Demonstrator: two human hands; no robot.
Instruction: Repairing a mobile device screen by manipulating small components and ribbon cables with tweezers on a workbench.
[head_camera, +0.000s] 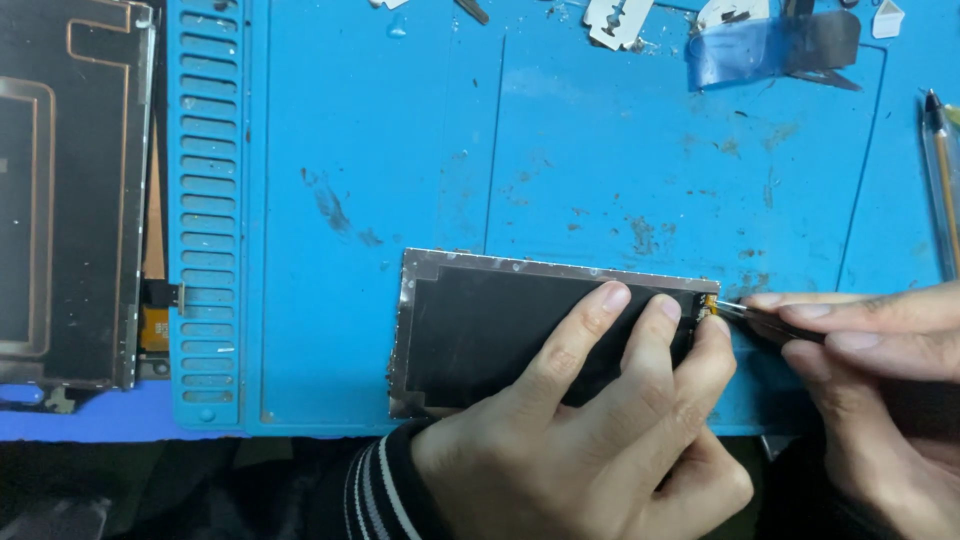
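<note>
A small phone screen panel (480, 320), black with a silvery frame, lies back-up on a blue work mat (350, 150). My left hand (590, 430) presses down on its right half with fingers spread. My right hand (870, 380) comes in from the right and grips thin metal tweezers (765, 318). The tweezer tips touch a small orange flex connector (712, 304) at the panel's right edge.
A larger dark display panel (70, 190) with copper traces lies at the left, partly off the mat. At the mat's far edge sit a razor blade (617, 20) and blue film scraps (770, 45). A pen (942, 180) lies at the right edge.
</note>
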